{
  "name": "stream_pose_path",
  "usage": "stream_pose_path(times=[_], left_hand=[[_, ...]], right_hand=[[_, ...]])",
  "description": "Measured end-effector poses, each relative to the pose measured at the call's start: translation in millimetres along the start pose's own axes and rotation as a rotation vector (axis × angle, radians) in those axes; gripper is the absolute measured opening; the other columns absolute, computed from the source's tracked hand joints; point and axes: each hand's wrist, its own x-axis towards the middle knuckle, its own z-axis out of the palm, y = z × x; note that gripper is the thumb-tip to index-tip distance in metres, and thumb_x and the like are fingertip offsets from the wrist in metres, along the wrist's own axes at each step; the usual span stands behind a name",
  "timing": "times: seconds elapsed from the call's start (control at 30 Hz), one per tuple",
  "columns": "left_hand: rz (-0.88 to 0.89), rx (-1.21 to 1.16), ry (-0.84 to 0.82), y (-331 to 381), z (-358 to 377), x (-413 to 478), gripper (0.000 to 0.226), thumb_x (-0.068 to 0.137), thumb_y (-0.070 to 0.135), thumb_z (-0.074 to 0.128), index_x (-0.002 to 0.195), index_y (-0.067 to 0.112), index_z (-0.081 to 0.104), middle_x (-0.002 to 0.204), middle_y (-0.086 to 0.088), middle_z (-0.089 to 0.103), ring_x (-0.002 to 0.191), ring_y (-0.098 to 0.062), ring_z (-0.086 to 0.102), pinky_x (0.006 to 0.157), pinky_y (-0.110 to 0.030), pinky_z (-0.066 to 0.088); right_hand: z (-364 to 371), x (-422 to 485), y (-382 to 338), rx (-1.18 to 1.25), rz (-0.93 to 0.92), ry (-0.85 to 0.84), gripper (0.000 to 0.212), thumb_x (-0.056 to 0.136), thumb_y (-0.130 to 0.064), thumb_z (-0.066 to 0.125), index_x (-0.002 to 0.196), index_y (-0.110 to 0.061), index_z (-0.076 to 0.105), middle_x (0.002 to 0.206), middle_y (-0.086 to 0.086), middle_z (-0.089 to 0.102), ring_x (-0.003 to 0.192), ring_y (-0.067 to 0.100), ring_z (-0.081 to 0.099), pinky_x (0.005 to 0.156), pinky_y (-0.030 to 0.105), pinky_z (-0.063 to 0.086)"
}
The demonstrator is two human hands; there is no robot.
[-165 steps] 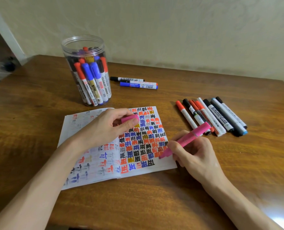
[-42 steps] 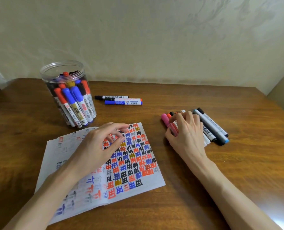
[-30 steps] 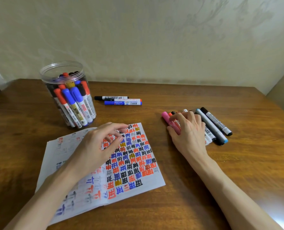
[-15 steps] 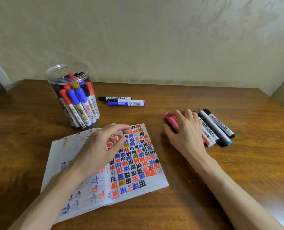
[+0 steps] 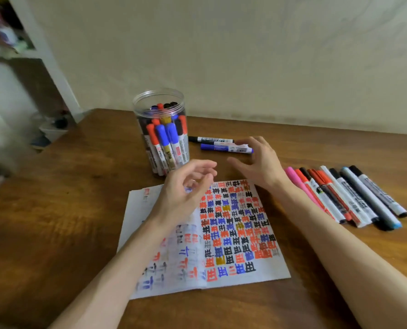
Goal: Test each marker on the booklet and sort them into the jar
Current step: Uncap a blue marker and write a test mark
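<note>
Head view: markers for testing, both hands empty

Item: blue marker (image 5: pixel 223 147), lying on the table (image 5: pixel 55 233) beside a black marker (image 5: pixel 210 139), just right of the jar (image 5: pixel 161 96).
Handling, as judged: light, rigid, smooth plastic that is apt to roll. Best pinched mid-barrel.
Further stock: row of markers (image 5: pixel 345 195), right of the booklet (image 5: pixel 138 210).
Right hand (image 5: pixel 259 165): fingers spread wide, holding nothing, at the blue marker's far end. Whether it touches cannot be told.
Left hand (image 5: pixel 183 193): fingers loosely curled, empty, above the booklet.

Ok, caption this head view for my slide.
Left hand over the booklet, right hand near the blue marker beside the jar.
</note>
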Motion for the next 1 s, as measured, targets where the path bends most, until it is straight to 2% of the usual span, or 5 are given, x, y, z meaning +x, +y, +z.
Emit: stream_pose_path(times=[0.1,0.43,0.7,0.87,1.0], left_hand=[[-0.028,-0.045,0.059,-2,-3,1,0.021,0.101,0.022,0.066,0.122,0.024,0.069,0.109,0.013,0.073,0.105,-0.007,0.070,0.086,-0.019,0.056],[0.015,0.027,0.076,-7,-1,3,0.022,0.101,0.024,0.066,0.122,0.023,0.068,0.112,0.013,0.071,0.107,-0.008,0.068,0.085,-0.018,0.056],[0.188,0.210,0.116,-5,-1,4,0.047,0.100,0.026,0.067,0.146,0.020,0.057,0.149,0.008,0.051,0.141,-0.010,0.045,0.110,-0.032,0.047],[0.150,0.215,0.034,6,-2,-9,0.037,0.097,0.036,0.061,0.129,0.020,0.070,0.116,0.016,0.065,0.111,0.001,0.064,0.081,-0.028,0.061],[0.237,0.230,-0.080,15,2,-15,0.035,0.094,0.036,0.064,0.122,0.017,0.073,0.110,0.016,0.069,0.103,0.002,0.067,0.081,-0.020,0.058]], right_hand=[[4,13,10,-0.067,0.016,-0.004,0.048,0.091,-0.048,0.076,0.134,-0.031,0.062,0.138,0.002,0.061,0.129,0.023,0.053,0.109,0.048,0.046],[0,16,21,-0.137,-0.060,-0.031,0.024,0.095,-0.042,0.074,0.114,-0.027,0.075,0.114,0.000,0.062,0.111,0.019,0.052,0.093,0.038,0.047],[-44,-22,-8,0.324,-0.163,-0.151,0.017,0.096,-0.029,0.076,0.105,-0.014,0.076,0.089,-0.002,0.075,0.078,0.016,0.071,0.067,0.029,0.058],[-72,-70,-23,0.575,-0.081,-0.176,0.018,0.094,-0.024,0.077,0.103,-0.009,0.076,0.086,0.002,0.077,0.076,0.011,0.071,0.067,0.022,0.055],[-70,-110,-26,0.772,0.035,-0.114,0.022,0.091,-0.028,0.077,0.102,-0.010,0.075,0.085,0.003,0.075,0.077,0.015,0.067,0.068,0.028,0.052]])
